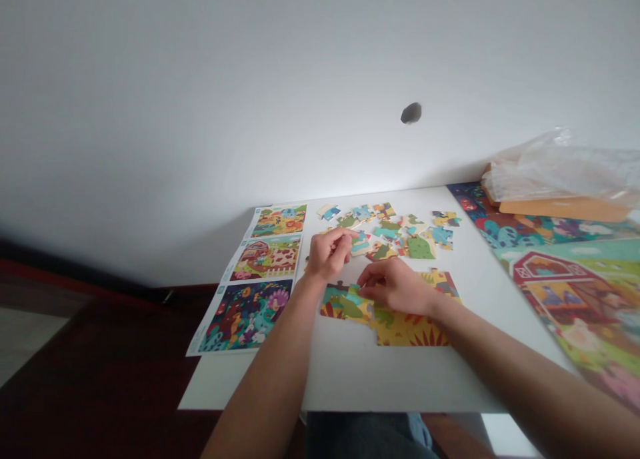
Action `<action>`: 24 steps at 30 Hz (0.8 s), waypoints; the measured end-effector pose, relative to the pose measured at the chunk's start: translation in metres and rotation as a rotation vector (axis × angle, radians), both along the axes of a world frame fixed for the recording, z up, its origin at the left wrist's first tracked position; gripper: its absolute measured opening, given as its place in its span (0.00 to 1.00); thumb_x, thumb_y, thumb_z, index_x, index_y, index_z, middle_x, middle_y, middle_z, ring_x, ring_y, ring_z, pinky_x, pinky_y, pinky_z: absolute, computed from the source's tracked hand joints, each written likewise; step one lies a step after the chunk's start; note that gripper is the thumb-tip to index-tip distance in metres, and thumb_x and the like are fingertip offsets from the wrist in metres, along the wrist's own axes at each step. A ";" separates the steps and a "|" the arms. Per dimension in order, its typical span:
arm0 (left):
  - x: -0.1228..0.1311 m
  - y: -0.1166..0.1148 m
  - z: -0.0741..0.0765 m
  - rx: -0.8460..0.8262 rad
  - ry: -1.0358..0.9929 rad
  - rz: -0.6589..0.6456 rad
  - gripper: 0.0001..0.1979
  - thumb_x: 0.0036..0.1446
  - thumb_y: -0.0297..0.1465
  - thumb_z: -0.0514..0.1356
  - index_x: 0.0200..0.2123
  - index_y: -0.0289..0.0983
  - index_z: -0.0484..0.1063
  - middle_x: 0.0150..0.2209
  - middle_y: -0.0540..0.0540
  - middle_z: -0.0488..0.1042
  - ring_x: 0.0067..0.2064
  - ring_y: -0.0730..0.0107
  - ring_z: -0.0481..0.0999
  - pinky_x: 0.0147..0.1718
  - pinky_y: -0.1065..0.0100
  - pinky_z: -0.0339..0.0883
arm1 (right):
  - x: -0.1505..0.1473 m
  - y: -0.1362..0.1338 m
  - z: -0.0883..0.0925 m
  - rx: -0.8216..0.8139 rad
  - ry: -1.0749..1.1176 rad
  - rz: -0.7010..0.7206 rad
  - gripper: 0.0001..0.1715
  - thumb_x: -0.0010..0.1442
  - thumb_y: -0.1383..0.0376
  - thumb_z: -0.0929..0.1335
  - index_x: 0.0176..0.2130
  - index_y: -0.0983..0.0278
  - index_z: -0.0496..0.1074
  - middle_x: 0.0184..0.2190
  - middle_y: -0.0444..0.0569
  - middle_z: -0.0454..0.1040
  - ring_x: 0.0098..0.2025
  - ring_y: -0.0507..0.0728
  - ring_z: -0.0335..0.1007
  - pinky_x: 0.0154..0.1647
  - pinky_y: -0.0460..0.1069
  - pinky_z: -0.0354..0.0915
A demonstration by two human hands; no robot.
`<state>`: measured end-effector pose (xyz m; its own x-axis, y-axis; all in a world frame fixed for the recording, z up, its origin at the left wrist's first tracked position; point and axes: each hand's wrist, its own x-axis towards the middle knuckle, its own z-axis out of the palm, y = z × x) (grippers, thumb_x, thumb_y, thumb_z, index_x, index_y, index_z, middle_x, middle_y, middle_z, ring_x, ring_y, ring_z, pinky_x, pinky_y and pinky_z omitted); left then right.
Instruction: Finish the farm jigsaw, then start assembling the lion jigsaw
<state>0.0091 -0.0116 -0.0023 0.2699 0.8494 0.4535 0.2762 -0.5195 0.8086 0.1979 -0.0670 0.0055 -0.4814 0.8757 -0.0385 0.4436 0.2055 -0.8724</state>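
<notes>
Several joined puzzle pieces (410, 332) form a yellow patch with a green animal at its left, lying on the white table (345, 379). My right hand (393, 285) rests over the upper part of this patch, its fingertips pinched on a small green piece (354, 289). Just above and to the left, my left hand (330, 252) is held with its fingers curled together beside the loose pieces; whatever they hold is too small to make out. Loose puzzle pieces (420, 247) in green, blue and yellow are scattered behind both hands, some overlapping.
A sheet with three printed pictures (267, 259) lies at the table's left. On the right are a large farm picture (585, 299), a dark printed picture (515, 231) and an orange-brown box (565, 209) under clear plastic (555, 169). A white wall rises behind.
</notes>
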 end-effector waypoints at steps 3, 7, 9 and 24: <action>0.000 0.000 -0.001 0.015 0.021 0.008 0.15 0.64 0.38 0.55 0.39 0.34 0.78 0.17 0.52 0.67 0.19 0.76 0.67 0.20 0.74 0.59 | -0.003 -0.004 0.004 0.100 -0.138 0.066 0.07 0.55 0.63 0.70 0.35 0.62 0.79 0.27 0.44 0.78 0.27 0.51 0.68 0.30 0.45 0.59; 0.000 0.000 -0.001 0.009 0.042 -0.004 0.15 0.64 0.38 0.55 0.39 0.34 0.77 0.17 0.52 0.67 0.19 0.75 0.68 0.21 0.74 0.60 | -0.004 -0.005 0.000 0.271 -0.229 0.151 0.08 0.56 0.63 0.71 0.37 0.60 0.80 0.29 0.45 0.78 0.33 0.53 0.69 0.35 0.47 0.60; 0.000 0.000 -0.001 0.004 0.055 -0.004 0.16 0.64 0.38 0.55 0.39 0.34 0.77 0.17 0.52 0.68 0.19 0.75 0.68 0.21 0.74 0.59 | -0.004 -0.005 -0.001 0.342 -0.242 0.196 0.06 0.55 0.63 0.71 0.35 0.60 0.80 0.30 0.45 0.78 0.36 0.55 0.69 0.38 0.48 0.61; -0.002 0.001 -0.002 0.044 0.155 -0.005 0.15 0.63 0.37 0.55 0.36 0.34 0.78 0.16 0.52 0.67 0.19 0.74 0.68 0.22 0.73 0.59 | 0.010 0.003 0.007 0.411 -0.337 0.225 0.04 0.53 0.64 0.72 0.32 0.59 0.80 0.30 0.45 0.76 0.35 0.55 0.69 0.36 0.48 0.59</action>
